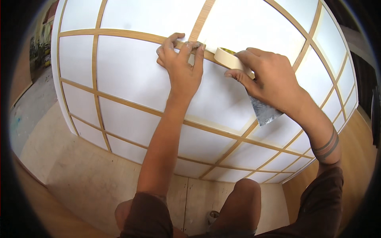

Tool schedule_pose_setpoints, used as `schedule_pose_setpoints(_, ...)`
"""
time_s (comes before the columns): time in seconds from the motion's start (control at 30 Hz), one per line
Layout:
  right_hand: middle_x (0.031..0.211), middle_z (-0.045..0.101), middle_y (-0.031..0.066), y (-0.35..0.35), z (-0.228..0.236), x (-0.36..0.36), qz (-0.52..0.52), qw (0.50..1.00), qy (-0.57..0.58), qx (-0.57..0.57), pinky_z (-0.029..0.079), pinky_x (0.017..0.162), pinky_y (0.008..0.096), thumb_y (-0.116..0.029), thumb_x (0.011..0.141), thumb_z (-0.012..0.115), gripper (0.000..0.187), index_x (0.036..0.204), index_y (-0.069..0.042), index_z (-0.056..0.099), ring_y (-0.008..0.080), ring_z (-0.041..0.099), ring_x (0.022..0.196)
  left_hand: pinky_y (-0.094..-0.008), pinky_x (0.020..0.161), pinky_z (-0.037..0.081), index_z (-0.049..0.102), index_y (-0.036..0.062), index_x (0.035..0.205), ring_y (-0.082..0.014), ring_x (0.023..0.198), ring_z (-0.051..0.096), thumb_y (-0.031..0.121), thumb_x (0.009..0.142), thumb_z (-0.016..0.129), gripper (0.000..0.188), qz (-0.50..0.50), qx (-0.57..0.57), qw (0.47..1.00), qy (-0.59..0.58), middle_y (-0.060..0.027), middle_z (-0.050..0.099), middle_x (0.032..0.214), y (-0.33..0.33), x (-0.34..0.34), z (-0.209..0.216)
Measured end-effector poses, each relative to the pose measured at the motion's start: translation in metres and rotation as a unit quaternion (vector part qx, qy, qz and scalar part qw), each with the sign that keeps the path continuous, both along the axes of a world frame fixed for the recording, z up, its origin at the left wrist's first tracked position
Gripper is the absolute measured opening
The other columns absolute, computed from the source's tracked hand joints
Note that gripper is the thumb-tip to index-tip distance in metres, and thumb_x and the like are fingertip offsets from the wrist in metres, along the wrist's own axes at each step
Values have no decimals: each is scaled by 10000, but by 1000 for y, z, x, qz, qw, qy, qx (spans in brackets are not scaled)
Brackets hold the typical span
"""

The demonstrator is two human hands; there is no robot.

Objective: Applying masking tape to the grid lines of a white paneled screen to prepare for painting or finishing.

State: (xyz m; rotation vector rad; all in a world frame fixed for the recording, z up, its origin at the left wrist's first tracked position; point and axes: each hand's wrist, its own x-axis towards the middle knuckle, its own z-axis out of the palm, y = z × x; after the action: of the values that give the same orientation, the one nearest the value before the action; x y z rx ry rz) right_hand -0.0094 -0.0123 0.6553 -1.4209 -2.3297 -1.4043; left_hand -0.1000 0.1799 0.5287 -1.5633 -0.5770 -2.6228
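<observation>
1. Right hand [274, 75] clasps tape roll [227, 59], hiding its right end; scraper blade [262, 113] juts below, rest covered.
2. Left hand [180, 63] bends over wooden strip [135, 35]: hold cannot be told.
3. White panel [131, 71] behind.

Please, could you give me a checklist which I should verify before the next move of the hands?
1. Right hand has the roll of masking tape between thumb and fingers: ok.
2. Left hand has its fingertips at the wooden strip: ok.
3. Hands apart from each other: ok, a gap shows between them.
4. Grey, smeared scraper blade pointing away from the left hand: ok, it sticks out below the right hand.
5. Firm grip on the scraper's handle: cannot tell, the right hand hides it.
6. Tape's free end lying flat: cannot tell.
</observation>
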Motion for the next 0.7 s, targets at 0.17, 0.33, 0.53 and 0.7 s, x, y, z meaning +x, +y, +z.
schedule_pose_setpoints(0.17,786,685,137,7,-3,-8,-27,1000,1,-1,549,609,453,-379,996,732,378,898,-14,716,353,702,684,-474,1052,310,808,102,1053,-287,1223,455,218,939,826,163,32,3,999,13,-73,622,1301,9,-4,-6)
schedule_pose_setpoints(0.33,764,697,152,9,1,-15,-48,999,-6,4,555,611,458,-376,999,727,388,871,-9,720,362,706,680,-463,1025,309,819,110,1004,-275,1195,480,206,913,847,136,20,16,1000,0,-40,658,1204,7,-8,1)
schedule_pose_setpoints(0.53,660,679,172,15,5,-6,-91,996,-13,3,545,575,473,-385,1013,710,424,814,-10,705,378,688,615,-448,998,320,827,97,954,-246,1159,519,203,896,859,124,-11,-14,1000,12,-33,672,1147,3,-14,6)
schedule_pose_setpoints(0.7,684,688,167,3,3,7,-68,998,-1,-11,533,555,461,-380,1006,720,413,817,-14,690,371,677,595,-438,1008,329,832,79,1009,-243,1135,565,274,962,807,202,-13,-65,997,32,-43,703,1110,0,-18,5)
